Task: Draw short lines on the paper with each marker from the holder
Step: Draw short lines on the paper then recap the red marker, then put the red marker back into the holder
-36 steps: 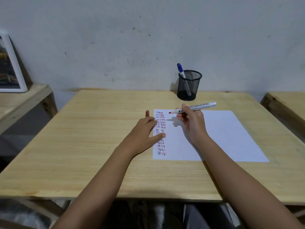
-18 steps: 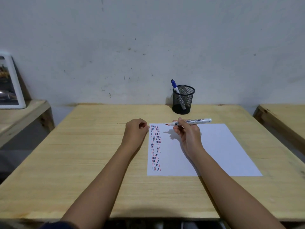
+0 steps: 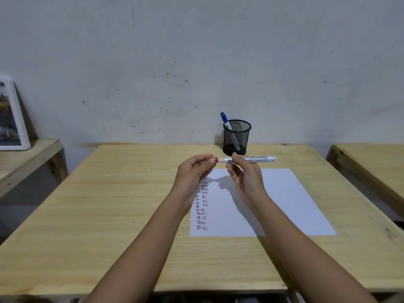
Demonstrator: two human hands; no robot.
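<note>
My right hand [image 3: 247,180] holds a white marker [image 3: 258,159] level above the far edge of the white paper [image 3: 284,204], tip pointing left. My left hand [image 3: 192,171] pinches a red cap [image 3: 216,160] right at the marker's tip; whether the cap is fully seated I cannot tell. Columns of short red, blue and black lines [image 3: 202,206] run down the paper's left side. Behind my hands stands the black mesh holder [image 3: 237,138] with a blue-capped marker [image 3: 224,120] leaning in it.
The paper lies on a light wooden table [image 3: 109,204] set against a grey wall. A framed picture [image 3: 11,119] leans on a lower wooden bench at the left. Another wooden bench [image 3: 371,160] stands at the right.
My left hand left the paper, closed, and rose to the marker's tip with the red cap. My right hand lifted the marker slightly. The view tilted up.
</note>
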